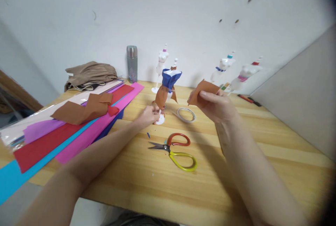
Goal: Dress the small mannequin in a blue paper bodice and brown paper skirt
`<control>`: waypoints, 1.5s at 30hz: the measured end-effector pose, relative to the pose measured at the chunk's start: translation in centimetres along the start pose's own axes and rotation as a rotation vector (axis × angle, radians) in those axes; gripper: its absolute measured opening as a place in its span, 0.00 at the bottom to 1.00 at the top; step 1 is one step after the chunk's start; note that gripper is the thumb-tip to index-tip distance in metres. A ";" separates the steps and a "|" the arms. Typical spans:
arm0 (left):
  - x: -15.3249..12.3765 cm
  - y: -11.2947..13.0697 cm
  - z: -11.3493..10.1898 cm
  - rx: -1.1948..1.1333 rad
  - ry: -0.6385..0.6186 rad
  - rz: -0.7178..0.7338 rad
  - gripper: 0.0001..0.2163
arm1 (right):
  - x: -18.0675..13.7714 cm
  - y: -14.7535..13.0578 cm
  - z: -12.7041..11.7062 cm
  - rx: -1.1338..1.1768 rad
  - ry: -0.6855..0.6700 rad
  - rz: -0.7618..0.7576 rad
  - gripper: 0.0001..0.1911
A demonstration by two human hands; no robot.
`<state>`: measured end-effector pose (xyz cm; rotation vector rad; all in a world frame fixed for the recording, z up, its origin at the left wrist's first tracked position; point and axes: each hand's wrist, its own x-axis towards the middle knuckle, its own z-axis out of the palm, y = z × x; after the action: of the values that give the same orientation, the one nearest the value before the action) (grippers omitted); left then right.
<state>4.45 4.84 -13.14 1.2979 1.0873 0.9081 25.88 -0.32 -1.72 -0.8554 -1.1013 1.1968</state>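
Note:
A small white mannequin [169,79] dressed in blue and brown crepe paper stands on the wooden table [236,170]. My left hand [149,115] is closed around the foot of its stand, by the round white base. My right hand [216,105] is raised to the right of it and pinches a piece of brown crepe paper [203,89]. A roll of clear tape [186,114] lies between the two hands. Scissors [174,149] with one red and one yellow handle lie nearer to me, blades pointing left.
Sheets of crepe paper [78,128] in pink, red, blue, purple and brown cover the left of the table. Folded tan cloth [90,73] and a grey flask [132,63] are at the back. Three more white mannequins [162,63] [223,66] [245,73] stand near the wall. A grey panel [301,93] borders the right.

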 end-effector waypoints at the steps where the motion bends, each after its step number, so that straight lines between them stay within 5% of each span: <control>1: 0.0 0.0 -0.1 0.008 -0.003 -0.015 0.08 | 0.2 0.0 0.2 0.007 0.009 -0.014 0.15; 8: -0.5 1.5 -0.9 -0.053 0.204 -0.035 0.04 | 0.2 0.5 0.5 -0.090 -0.032 0.004 0.18; 13: 0.1 4.4 -2.4 -0.187 0.524 0.129 0.07 | -1.0 -0.3 0.8 -0.322 -0.188 0.070 0.17; 16: 0.3 7.2 -3.2 -0.240 0.557 0.232 0.11 | -1.3 -0.6 2.0 -0.373 -0.153 0.065 0.18; 21: -0.3 12.1 -3.6 -0.332 0.494 0.347 0.11 | -0.8 -0.2 3.2 -0.335 -0.014 0.074 0.18; 25: -2.9 15.4 -3.6 -0.321 0.437 0.455 0.08 | -0.4 -0.5 3.4 -0.353 -0.058 0.054 0.17; 29: -7.1 17.3 -3.1 0.051 0.116 0.535 0.09 | -0.8 -1.3 4.6 -0.416 -0.117 -0.032 0.17; 33: -8.8 16.9 -2.1 0.288 -0.023 0.402 0.09 | -1.4 -1.3 5.6 -0.358 -0.117 -0.058 0.18; 38: -6.9 15.1 -1.7 0.347 -0.310 0.230 0.14 | -1.2 -0.8 4.4 -0.350 -0.181 -0.001 0.22; 45: -5.3 14.4 -2.3 0.279 -0.338 0.095 0.11 | -0.5 -1.0 2.6 -0.375 -0.158 0.002 0.22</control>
<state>1.80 1.60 1.80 1.6766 0.9117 0.5886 23.71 -1.15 -0.14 -1.0577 -1.4841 1.0892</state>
